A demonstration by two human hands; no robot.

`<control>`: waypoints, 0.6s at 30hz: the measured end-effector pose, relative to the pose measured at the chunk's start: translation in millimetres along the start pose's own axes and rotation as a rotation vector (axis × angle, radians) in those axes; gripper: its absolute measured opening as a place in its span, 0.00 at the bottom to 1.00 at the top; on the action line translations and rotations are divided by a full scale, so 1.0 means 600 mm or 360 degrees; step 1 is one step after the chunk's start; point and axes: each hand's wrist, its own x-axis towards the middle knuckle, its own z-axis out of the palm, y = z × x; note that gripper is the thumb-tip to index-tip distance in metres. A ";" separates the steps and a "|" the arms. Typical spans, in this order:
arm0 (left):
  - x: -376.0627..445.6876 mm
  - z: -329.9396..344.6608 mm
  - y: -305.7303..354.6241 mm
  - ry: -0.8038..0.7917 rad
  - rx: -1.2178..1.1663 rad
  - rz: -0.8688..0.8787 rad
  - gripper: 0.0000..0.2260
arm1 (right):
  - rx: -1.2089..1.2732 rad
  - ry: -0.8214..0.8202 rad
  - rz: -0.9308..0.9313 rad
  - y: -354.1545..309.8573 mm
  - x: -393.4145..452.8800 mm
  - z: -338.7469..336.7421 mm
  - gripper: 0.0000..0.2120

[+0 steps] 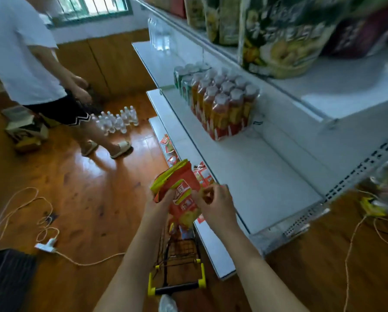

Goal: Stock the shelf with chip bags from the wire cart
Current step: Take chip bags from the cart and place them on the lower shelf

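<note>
An orange-red chip bag [181, 194] with yellow trim is held in front of me, above the wire cart [177, 262]. My left hand [160, 202] grips its left side. My right hand [213, 202] pinches its right edge. The cart is small, black wire with yellow corners, and stands on the floor beside the white shelf [244, 176]. More red packets [203, 174] lie on the lowest shelf board just beyond the bag. Large green chip bags [283, 39] stand on the upper shelf at the top right.
A shrink-wrapped pack of juice bottles [222, 104] sits on the middle shelf. A person [31, 70] in a white shirt stands at the left, near water bottles [118, 120] on the wooden floor. Cables and a charger [46, 245] lie at lower left, beside a black crate [6, 280].
</note>
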 end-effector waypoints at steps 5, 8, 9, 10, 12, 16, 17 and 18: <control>-0.052 0.070 0.067 -0.0278 -0.0023 0.0098 0.16 | 0.0037 -0.0142 -0.0050 -0.032 -0.017 -0.143 0.44; -0.078 0.124 0.102 -0.0518 -0.0137 0.0079 0.07 | 0.0210 -0.0330 0.0090 -0.033 -0.035 -0.222 0.39; -0.086 0.142 0.110 -0.0617 -0.0148 0.0069 0.07 | 0.0230 -0.0273 0.0115 -0.026 -0.042 -0.240 0.33; -0.091 0.159 0.114 -0.0715 -0.0184 0.0045 0.07 | 0.0263 -0.0178 0.0137 -0.019 -0.050 -0.253 0.28; -0.105 0.191 0.122 -0.0878 -0.0183 0.0021 0.14 | 0.0370 0.0111 0.0184 0.001 -0.063 -0.268 0.22; -0.135 0.243 0.109 -0.1258 0.0037 0.0118 0.22 | 0.0693 0.0597 0.0347 0.033 -0.105 -0.291 0.20; -0.147 0.253 0.103 -0.1354 0.0088 0.0126 0.21 | 0.0704 0.0667 0.0373 0.040 -0.120 -0.295 0.17; -0.157 0.265 0.094 -0.1437 0.0143 0.0127 0.20 | 0.0720 0.0736 0.0392 0.051 -0.134 -0.298 0.17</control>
